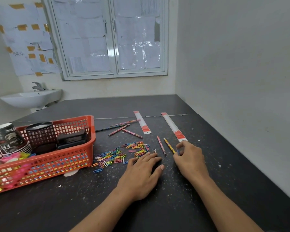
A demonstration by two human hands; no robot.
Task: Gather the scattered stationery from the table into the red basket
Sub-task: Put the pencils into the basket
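Observation:
The red basket [84, 153] stands at the left of the dark table. A spread of coloured paper clips [122, 154] lies just right of it. My left hand [143, 171] rests flat on the table, fingers straight, fingertips at the edge of the clips. My right hand [190, 157] is curled and pinches the near end of a yellow patterned pencil [169, 145]. A pink pencil [161, 145] lies beside it. Several more pencils [124, 128] lie farther back, with two white-and-red rulers [142, 122] [173, 127] behind.
Inside the basket are a paper coffee cup [6, 138], a black mesh pen holder [40, 133], a black stapler-like block [72, 138] and bright sticky notes [15, 156]. A wall runs along the table's right edge. A wash basin [32, 97] hangs at the far left.

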